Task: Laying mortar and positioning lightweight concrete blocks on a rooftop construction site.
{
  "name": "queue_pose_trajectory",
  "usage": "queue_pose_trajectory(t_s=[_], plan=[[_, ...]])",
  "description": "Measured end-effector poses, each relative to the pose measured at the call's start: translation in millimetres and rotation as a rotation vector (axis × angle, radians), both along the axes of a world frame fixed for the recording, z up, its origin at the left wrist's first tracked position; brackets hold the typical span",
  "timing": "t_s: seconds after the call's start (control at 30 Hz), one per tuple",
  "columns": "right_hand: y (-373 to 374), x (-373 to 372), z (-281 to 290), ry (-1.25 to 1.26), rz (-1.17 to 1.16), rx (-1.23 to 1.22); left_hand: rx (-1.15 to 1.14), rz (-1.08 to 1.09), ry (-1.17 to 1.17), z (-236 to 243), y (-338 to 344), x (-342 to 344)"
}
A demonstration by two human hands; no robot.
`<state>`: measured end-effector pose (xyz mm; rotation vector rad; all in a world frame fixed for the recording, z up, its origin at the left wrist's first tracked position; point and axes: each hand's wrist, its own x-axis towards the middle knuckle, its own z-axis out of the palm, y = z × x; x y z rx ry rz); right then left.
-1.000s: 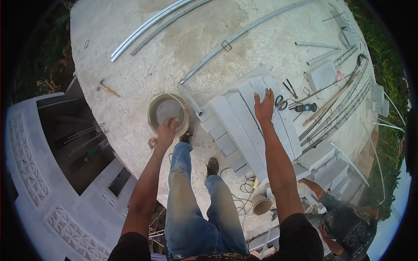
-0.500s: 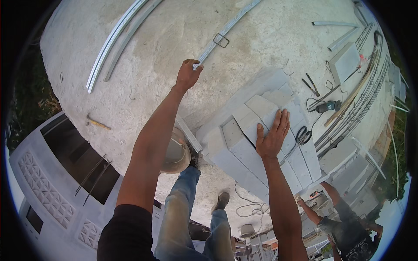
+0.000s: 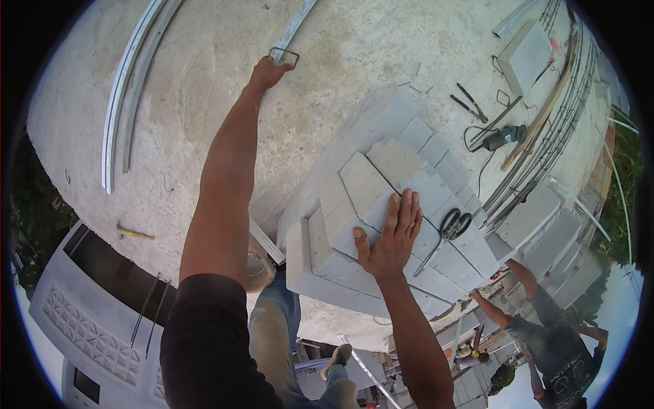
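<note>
Stretched far forward over the rough concrete floor, my left hand [image 3: 268, 73] closes at a rectangular loop of bent wire [image 3: 296, 61], like a small rebar stirrup. Thumb and fingers meet its near side. Directly behind lies a long metal profile [image 3: 294, 26]; whether my fingers also touch it I cannot tell, and its near end is hidden. My right hand [image 3: 390, 238] rests flat, fingers stretched out, on a stack of grey concrete blocks [image 3: 368, 176]. Beside it, scissors [image 3: 446, 232] with black handles lie on the blocks.
Two long metal profiles [image 3: 122, 102] lie at the left, with a hammer [image 3: 136, 234] below them. Pliers [image 3: 470, 104], an angle grinder [image 3: 503, 138] and rebar bundles [image 3: 538, 167] lie right of the stack. A bucket [image 3: 260, 269] stands near my leg. Another person [image 3: 555, 354] works at lower right.
My left hand has moved from the metal profile's near end forward to the wire loop. My right hand stays flat on the blocks. The whole view has turned and shifted.
</note>
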<state>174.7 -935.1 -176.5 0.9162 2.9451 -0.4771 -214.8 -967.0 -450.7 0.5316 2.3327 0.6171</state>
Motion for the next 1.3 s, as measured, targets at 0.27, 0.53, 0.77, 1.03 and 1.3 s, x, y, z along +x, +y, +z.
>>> queue_pose_trajectory(t_s=[0.27, 0.53, 0.77, 1.03, 1.3], plan=[[-7, -3, -2, 0.027, 0.011, -0.040, 0.494, 0.248, 0.061, 144, -48, 61], [9, -6, 22, -0.025, 0.002, 0.014, 0.570, 0.447, -0.531, 382, -160, 164], [-59, -23, 144, -0.291, -0.130, -0.966, 0.461, 0.455, -0.690, 486, -268, 273], [-208, 198, 280, 0.183, -0.414, -1.646, 0.327, 0.207, -0.782, 585, -288, 401], [-218, 396, 359, 0.471, -0.587, -1.782, 0.268, -0.175, -0.877, 643, -243, 552]])
